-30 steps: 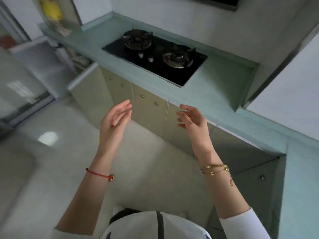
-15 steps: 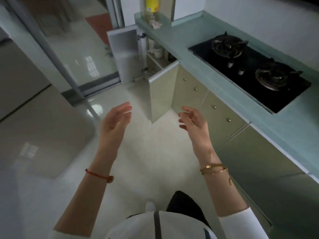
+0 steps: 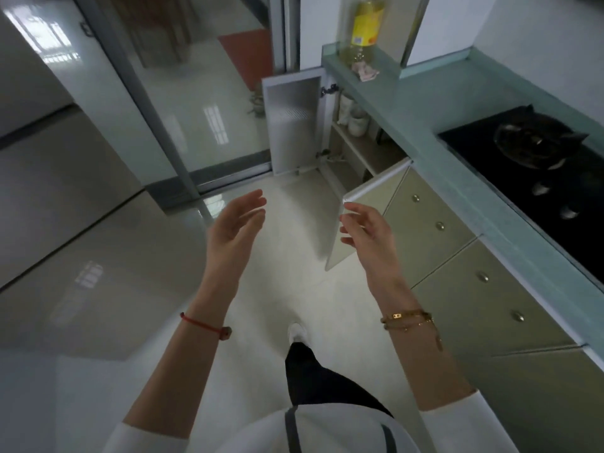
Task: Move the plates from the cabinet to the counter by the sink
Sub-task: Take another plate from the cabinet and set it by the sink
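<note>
floor (image 3: 98, 256): glossy pale tile, window glare | glass door (image 3: 202, 93): left | teal counter (image 3: 408, 103): right | black hob (image 3: 510, 178)

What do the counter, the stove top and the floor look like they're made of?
Counter: pale green, smooth, with a soft sheen, likely stone or a solid composite; the look leaves it open. Stove top: flat glossy black, probably tempered glass, with a dark metal burner grate on it. Floor: pale polished tile, judging by the mirror-like window reflections.
</note>
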`<state>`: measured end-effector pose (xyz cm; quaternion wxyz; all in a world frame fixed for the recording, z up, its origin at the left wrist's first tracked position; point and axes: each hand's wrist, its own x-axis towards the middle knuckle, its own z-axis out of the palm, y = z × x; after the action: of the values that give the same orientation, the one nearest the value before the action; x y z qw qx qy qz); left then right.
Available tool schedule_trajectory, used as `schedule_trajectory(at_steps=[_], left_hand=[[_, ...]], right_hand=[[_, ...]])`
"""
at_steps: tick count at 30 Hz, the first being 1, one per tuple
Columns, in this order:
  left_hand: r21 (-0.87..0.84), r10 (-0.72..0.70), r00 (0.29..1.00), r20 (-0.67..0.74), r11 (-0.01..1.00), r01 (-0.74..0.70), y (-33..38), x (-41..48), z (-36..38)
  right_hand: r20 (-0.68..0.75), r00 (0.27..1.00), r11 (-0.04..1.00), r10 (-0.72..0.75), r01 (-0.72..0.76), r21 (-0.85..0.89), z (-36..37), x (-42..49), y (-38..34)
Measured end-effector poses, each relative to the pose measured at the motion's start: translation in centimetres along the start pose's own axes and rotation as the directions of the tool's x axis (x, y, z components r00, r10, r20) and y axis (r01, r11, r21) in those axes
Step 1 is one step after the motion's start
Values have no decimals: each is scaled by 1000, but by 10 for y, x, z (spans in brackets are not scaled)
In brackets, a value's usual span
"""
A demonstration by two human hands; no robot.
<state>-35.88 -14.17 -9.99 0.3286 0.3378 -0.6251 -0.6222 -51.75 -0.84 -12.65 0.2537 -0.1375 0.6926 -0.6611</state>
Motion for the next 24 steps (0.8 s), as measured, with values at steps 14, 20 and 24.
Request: schedule_trajectory(at_steps=[14, 20, 24], left_hand=[[25, -17, 996, 86, 1000, 15, 3, 281, 19], [33, 8, 974, 229, 999, -16, -17, 408, 39], [53, 7, 927, 374, 998, -28, -25, 499, 55]], right_hand=[[-109, 994, 999, 8, -13, -44, 90, 242, -48], [-249, 968, 999, 37, -42, -16, 118, 331, -39], [-387, 921, 999, 36, -33, 16, 145, 390, -41]])
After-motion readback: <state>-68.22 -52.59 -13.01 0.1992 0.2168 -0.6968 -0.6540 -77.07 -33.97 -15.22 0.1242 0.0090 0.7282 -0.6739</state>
